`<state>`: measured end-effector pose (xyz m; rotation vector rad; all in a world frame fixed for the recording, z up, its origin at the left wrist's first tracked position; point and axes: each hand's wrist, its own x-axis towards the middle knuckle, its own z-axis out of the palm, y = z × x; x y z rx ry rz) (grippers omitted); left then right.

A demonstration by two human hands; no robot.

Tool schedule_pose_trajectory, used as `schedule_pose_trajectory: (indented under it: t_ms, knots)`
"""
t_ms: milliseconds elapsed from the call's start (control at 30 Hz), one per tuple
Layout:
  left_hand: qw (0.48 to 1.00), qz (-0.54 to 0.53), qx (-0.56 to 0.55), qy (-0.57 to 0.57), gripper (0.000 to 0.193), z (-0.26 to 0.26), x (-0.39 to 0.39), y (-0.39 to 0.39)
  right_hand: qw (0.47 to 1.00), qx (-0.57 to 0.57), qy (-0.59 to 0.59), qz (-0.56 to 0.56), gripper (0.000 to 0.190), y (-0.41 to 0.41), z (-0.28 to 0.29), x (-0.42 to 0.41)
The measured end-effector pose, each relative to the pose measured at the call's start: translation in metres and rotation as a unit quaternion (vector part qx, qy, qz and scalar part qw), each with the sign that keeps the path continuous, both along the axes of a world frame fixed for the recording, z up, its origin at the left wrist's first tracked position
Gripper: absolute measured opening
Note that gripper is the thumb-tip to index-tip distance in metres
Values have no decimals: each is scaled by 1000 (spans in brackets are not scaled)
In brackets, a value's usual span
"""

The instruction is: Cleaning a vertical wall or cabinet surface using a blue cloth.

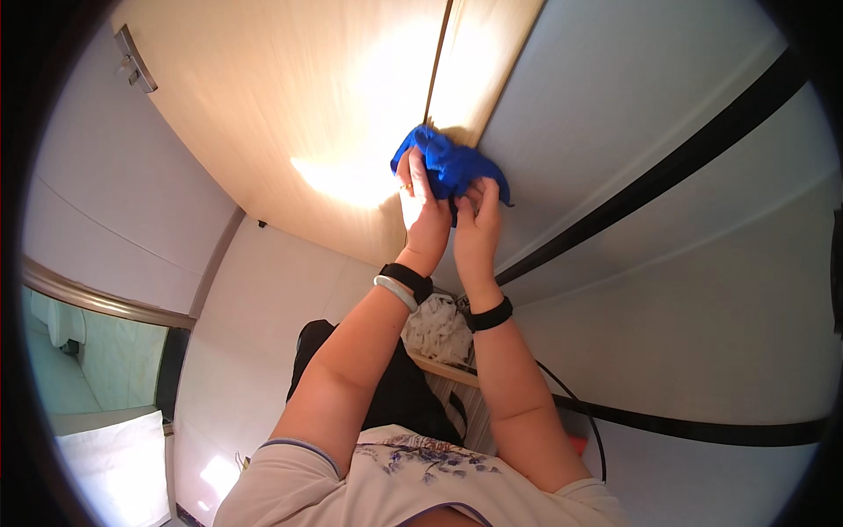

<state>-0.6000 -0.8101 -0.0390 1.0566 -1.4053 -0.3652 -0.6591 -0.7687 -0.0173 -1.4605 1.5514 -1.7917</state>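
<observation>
A crumpled blue cloth [454, 161] is gripped between my two hands, held up by the edge of a pale wooden door panel [316, 85]. On the cloth's left side, my left hand [421, 197] pinches it with the fingers pointing upward; a ring shows on one finger. My right hand [479, 214] has its fingertips curled into the lower right of the cloth. A dark seam runs down the wood to just above the cloth. Whether the cloth touches the wood cannot be told.
To the right stands a large grey-white panel with a black strip [658, 178]. A metal door handle [135, 59] is at upper left. Below my hands is a whitish crumpled bundle [438, 329] on a wooden-edged shelf. A black cable [579, 402] hangs near my right arm. An opening shows a tiled room [125, 356].
</observation>
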Motion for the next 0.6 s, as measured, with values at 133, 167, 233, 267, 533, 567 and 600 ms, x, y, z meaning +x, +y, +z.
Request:
schedule_pose_trajectory:
  t_ms: [133,167,233,267,533,567,600]
  knots:
    - [999,44,-30,14,66,-26,-1,-1,998,63,-19,-8,29,-2,-26,5]
    - [999,42,-27,14,66,-31,0,-2,998,66,-18,-9,29,-2,-30,6]
    - [998,46,29,27,64,-46,2,-1,994,111,3,-1,25,1,-44,7]
    - [998,47,33,9,62,-53,4,1,994,110,4,0,25,1,-55,7]
    - [975,38,219,32,58,-77,6,15,957,232,-168,38,31,11,-96,3]
    - [974,32,223,24,60,-76,8,16,957,230,-169,39,31,12,-92,3]
    - [973,22,227,15,61,-72,7,20,965,232,-115,32,34,14,-90,0]
